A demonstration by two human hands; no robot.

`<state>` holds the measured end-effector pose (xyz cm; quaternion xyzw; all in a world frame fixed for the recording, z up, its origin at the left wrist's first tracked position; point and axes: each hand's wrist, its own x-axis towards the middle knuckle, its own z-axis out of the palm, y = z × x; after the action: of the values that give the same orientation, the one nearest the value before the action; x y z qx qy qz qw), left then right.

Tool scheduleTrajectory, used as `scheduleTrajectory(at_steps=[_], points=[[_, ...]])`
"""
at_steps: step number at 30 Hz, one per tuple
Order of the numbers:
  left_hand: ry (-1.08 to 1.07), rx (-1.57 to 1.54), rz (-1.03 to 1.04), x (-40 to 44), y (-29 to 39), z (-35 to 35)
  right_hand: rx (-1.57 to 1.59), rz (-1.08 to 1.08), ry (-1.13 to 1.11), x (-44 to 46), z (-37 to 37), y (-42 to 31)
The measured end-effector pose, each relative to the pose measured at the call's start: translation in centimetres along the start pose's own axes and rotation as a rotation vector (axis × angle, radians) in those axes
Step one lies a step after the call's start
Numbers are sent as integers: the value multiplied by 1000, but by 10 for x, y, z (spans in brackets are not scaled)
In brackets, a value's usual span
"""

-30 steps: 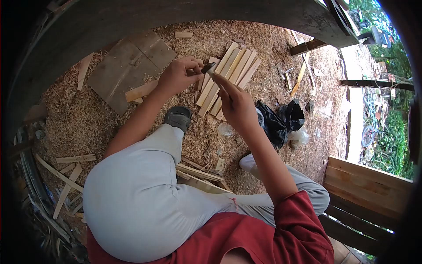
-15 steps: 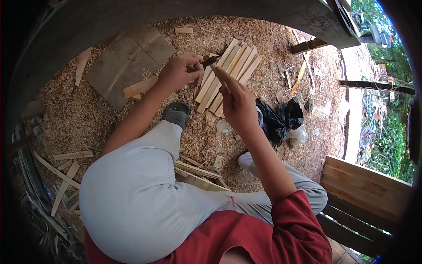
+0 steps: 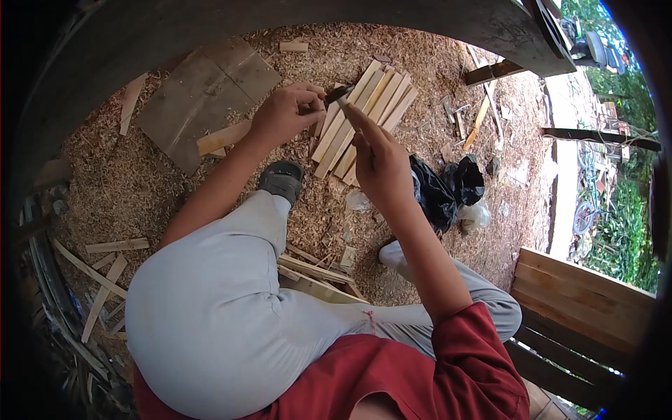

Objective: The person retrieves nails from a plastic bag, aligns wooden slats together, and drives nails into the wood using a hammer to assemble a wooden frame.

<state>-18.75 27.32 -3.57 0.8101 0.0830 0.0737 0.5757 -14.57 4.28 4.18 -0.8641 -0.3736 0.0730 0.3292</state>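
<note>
My right hand [image 3: 381, 164] is wrapped round a hammer [image 3: 342, 101], with the index finger stretched along its pale handle. The dark hammer head sits right beside the fingertips of my left hand [image 3: 288, 115]. The left fingers are curled in a pinch, and whatever lies between them is too small or hidden to name. Behind and below the hammer, a stack of light wooden slats [image 3: 364, 126] lies on the shaving-covered ground. I cannot tell whether the hammer head touches anything.
Dark flat boards [image 3: 206, 98] lie at the upper left. A black plastic bag [image 3: 434, 196] is right of my right forearm. Wood offcuts [image 3: 105, 297] are at the lower left, a plank bench [image 3: 581, 294] at the right. A large dark surface [image 3: 280, 17] spans the top.
The hammer head has shifted slightly upward and changed its tilt a little beside my left fingertips. My left hand stays almost in the same place.
</note>
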Motion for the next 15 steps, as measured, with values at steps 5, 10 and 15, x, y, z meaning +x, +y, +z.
scheduleTrajectory(at_steps=[5, 10, 15], points=[[7, 28, 62, 4, -7, 2, -69, 41, -73, -2, 1, 1], [24, 36, 16, 0, 1, 1, 107, 54, 66, 2, 10, 0], [19, 58, 27, 2, -4, 4, 313, 407, 8, 38, 38, 21]])
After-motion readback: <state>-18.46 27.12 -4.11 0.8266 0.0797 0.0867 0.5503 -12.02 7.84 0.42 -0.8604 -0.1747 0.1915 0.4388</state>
